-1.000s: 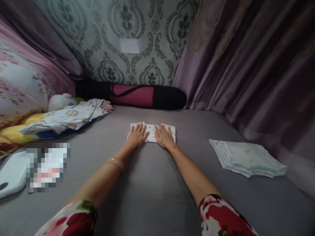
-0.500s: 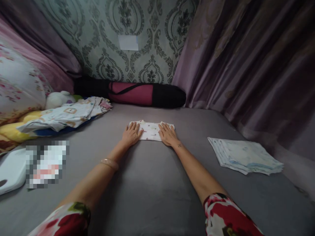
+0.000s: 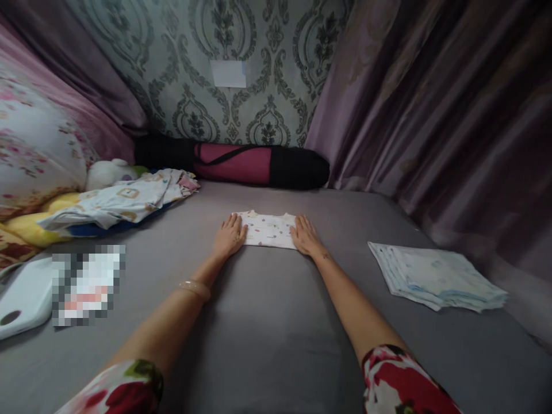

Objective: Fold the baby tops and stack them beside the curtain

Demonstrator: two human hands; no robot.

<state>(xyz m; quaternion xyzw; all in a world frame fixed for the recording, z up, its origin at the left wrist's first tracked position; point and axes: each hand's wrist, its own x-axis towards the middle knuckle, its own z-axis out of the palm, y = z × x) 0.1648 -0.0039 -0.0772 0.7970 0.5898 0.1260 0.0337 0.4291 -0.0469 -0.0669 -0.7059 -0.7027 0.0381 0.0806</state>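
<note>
A small folded white cloth with a tiny coloured print [image 3: 268, 230] lies flat on the grey bed sheet [image 3: 267, 322]. My left hand [image 3: 229, 236] rests palm down on its left end, fingers stretched out. At the cloth's right end my right hand [image 3: 305, 236] lies flat too, fingers extended. Both hands press on the cloth and grip nothing. A pale bangle sits on my left wrist.
A stack of folded pale blue-white cloths [image 3: 435, 276] lies to the right. At the left are a heap of printed garments [image 3: 121, 201], a white soft toy [image 3: 106, 174] and a floral pillow [image 3: 34, 149]. A black-and-maroon roll bag [image 3: 241, 164] lies against the wall; curtains hang on the right.
My hands have slid apart from the middle of the cloth to its two ends, uncovering its centre. The cloth stays in place.
</note>
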